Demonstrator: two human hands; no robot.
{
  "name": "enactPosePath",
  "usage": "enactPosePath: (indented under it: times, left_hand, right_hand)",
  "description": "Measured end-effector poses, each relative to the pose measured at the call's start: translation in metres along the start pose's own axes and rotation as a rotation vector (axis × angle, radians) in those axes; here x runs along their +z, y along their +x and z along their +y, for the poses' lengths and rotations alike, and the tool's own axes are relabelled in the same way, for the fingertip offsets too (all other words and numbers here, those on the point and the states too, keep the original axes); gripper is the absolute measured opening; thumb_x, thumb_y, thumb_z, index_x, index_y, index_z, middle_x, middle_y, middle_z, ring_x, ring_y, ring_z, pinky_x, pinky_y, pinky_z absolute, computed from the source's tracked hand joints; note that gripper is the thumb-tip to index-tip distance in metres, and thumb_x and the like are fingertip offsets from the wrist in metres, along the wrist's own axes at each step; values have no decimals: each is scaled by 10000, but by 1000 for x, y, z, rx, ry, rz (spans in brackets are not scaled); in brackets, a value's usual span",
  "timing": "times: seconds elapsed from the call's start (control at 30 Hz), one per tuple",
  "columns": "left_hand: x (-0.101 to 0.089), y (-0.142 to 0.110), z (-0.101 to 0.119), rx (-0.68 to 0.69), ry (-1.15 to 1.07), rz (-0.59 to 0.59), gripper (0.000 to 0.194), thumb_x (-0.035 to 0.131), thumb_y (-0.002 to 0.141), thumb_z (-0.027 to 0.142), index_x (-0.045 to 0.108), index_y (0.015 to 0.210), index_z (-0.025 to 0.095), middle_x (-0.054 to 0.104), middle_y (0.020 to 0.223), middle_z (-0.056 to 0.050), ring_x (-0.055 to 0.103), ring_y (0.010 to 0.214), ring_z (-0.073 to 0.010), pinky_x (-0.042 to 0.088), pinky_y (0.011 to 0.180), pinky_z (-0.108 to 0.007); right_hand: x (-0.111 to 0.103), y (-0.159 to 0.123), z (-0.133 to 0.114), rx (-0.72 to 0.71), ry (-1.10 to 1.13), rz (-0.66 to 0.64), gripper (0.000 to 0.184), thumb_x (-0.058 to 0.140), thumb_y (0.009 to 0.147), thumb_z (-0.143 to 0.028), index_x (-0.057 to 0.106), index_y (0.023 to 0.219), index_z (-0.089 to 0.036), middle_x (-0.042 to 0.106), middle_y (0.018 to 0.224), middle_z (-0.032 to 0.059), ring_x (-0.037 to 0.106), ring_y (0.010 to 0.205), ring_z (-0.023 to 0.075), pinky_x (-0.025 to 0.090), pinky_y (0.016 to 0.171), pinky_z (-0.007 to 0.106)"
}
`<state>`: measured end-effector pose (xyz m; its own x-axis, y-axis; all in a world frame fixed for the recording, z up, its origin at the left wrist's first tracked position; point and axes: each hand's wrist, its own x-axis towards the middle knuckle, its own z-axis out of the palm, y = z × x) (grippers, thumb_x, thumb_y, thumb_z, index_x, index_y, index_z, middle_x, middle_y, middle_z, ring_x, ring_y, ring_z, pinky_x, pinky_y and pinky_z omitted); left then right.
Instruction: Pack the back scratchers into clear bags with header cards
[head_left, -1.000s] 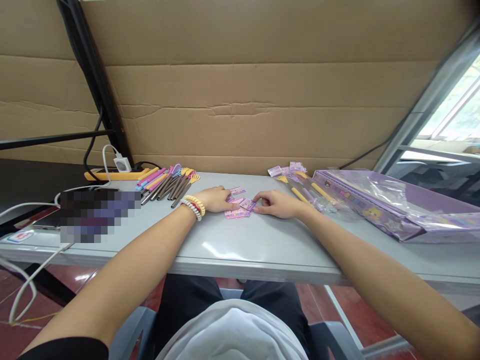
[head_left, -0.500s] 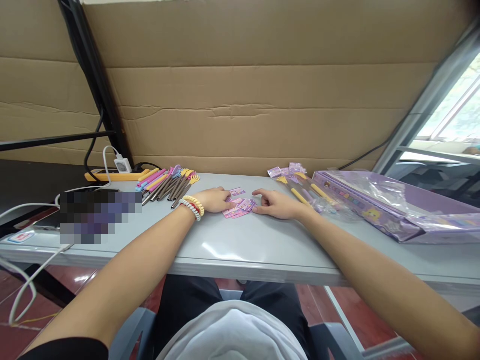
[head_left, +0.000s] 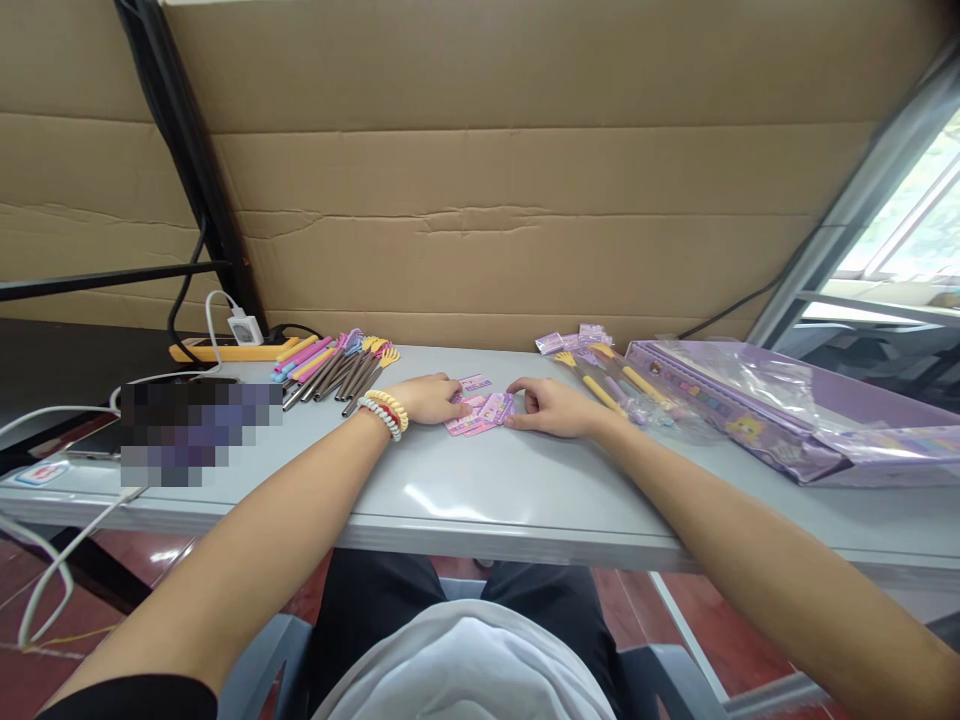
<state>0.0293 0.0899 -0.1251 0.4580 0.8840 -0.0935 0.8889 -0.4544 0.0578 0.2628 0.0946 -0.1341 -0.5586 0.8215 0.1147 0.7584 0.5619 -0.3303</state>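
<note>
Several small pink-and-purple printed cards (head_left: 491, 412) lie overlapping on the table in front of me. My left hand (head_left: 427, 400) lies at their left side, fingers stretched out, its thumb resting on the cards. Bracelets circle that wrist. My right hand (head_left: 555, 408) is at the right edge of the cards, thumb and forefinger bent around the edge of the topmost card. The fingers' exact contact is small in view. To the left lie several forks and spoons with metal and coloured parts (head_left: 341, 370). Utensils with yellow handles (head_left: 596, 385) lie in clear plastic on the right.
A purple printed box (head_left: 795, 435) with clear wrapping stands at the right. More small purple packets (head_left: 574, 341) lie at the back. A yellow power strip (head_left: 225, 353), a white charger (head_left: 245, 328) and cables are at the left. Cardboard (head_left: 480, 170) walls the far side.
My right hand's fingertips have shifted slightly at the card edge, and the topmost card has moved a little. My left hand stays in nearly the same place.
</note>
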Motion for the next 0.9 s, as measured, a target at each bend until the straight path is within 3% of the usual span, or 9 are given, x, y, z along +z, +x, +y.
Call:
enactPosePath:
  times: [0.33,0.57,0.9]
  left_hand:
    - [-3,-2,2,19,3,-13,661,270,819,635,514,1220,169,527,1246,-144,538,1062,-263,425,862,-332]
    - [-3,-1,0,22,6,-16,594,293,831,586,539,1176,170,546,1219,-136,557,1024,-251,431,845,-321]
    - [-3,-3,0,26,-14,-17,611,304,815,612,549,1146,160,555,1206,-143,558,1014,-261,435,830,-331]
  right_hand:
    - [-15,-10,-1,-50,48,79,503,623,671,-522,598,1011,-152,519,593,-27,470,547,119,332,521,240]
    - [-15,-10,3,-105,47,186,575,633,662,-508,573,1092,-132,463,583,-42,437,539,105,306,513,234]
    - [-16,-10,2,-85,4,113,567,620,681,-539,597,1095,-153,532,605,-15,478,553,121,330,524,234]
